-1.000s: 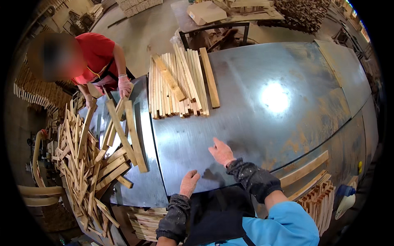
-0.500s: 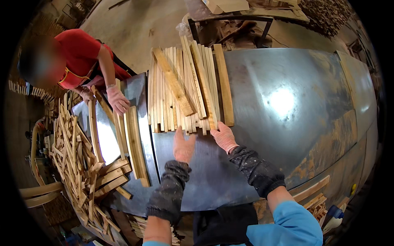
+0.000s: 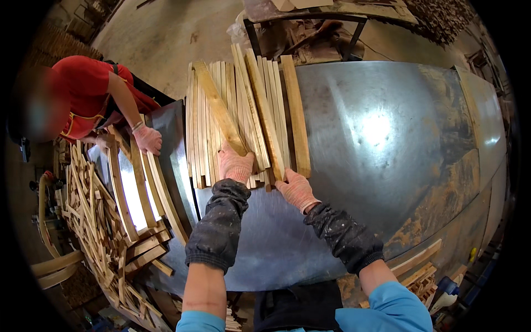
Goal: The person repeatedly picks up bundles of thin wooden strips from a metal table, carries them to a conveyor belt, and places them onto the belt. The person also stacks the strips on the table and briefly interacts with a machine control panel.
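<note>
Pale wooden strips [image 3: 207, 127] lie side by side in a row on the metal tabletop, with a few loose ones on top. My left hand [image 3: 236, 165], in a pinkish glove, is closed at the near end of a slanted wooden strip [image 3: 215, 105] on the row; its fingertips are partly hidden. Further right, my right hand [image 3: 297, 191], gloved alike, pinches the near end of a long wooden strip [image 3: 267, 113] between thumb and fingers. Just beyond that hand, a wider wooden strip [image 3: 297, 119] lies along the row's right side.
At left, a co-worker in red [image 3: 88, 94] holds wooden strips with gloved hands [image 3: 147, 139]. A heap of loose wood pieces [image 3: 91, 216] sits near them. The metal tabletop [image 3: 354, 221] stretches right, dusty at its far right. A dark-framed table [image 3: 304, 19] stands beyond.
My left hand has moved forward onto the slanted strip's near end. My right hand stays at its strip, shifted slightly left. The co-worker's hands and strips have shifted too.
</note>
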{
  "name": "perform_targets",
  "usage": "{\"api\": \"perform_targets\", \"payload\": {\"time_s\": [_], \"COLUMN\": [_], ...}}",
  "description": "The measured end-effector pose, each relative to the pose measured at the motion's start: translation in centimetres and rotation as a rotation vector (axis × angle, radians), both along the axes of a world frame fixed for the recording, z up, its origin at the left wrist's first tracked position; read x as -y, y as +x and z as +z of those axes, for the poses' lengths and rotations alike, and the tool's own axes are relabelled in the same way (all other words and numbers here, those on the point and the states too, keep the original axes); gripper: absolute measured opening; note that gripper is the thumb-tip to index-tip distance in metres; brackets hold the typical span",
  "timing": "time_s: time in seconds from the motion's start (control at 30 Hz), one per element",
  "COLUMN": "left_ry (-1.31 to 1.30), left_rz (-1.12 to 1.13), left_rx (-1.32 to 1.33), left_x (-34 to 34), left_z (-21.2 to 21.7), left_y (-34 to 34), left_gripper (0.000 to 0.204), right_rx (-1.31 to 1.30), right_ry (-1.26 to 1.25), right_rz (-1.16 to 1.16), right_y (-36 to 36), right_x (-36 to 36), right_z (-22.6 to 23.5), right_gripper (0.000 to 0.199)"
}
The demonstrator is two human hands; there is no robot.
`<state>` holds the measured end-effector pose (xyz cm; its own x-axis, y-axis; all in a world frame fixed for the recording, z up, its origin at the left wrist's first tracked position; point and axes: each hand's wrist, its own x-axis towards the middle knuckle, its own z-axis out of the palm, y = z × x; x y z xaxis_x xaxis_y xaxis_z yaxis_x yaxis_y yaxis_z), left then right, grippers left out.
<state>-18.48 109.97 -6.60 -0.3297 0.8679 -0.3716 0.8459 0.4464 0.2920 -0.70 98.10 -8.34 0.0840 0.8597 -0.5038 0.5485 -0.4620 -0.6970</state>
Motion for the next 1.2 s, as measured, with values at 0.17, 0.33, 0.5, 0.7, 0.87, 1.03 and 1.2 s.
{"api": "perform_targets", "payload": {"time_s": [0.17,0.33,0.5,0.7,0.87,1.03,1.2], "left_ry": [-0.021,0.031,0.026,-0.183,-0.248,-0.251,-0.226], "left_rz": [0.116,0.257,0.228,0.326,0.296,0.233,0.281], "left_rx": [0.770,1.047,0.976,1.058,1.025,1.009,1.102], "left_x": [2.4,5.3,10.4,21.5,27.7,29.4,30.0], "left_z": [-0.9,0.1,1.8,2.3,3.2,5.1,7.0], "left_y": [-0.1,1.9,2.2,0.8,-0.1,0.5,0.5], "left_gripper": [0.091,0.090,0.081,0.069,0.071,0.071,0.067], "right_rx": [0.020,0.032,-0.110,-0.347,-0.828,-0.968,-1.033], "right_ry": [-0.002,0.021,0.054,-0.072,-0.375,-0.168,-0.291], "right_rz": [0.028,0.059,-0.005,-0.034,-0.244,-0.290,-0.283], "right_y": [0.0,0.2,0.6,1.1,2.2,0.7,0.2], "right_x": [-0.5,-0.3,5.6,17.8,22.1,20.9,20.4], "right_z": [0.3,0.9,2.4,3.2,2.4,1.2,1.8], "right_gripper": [0.043,0.041,0.038,0.056,0.049,0.059,0.058]}}
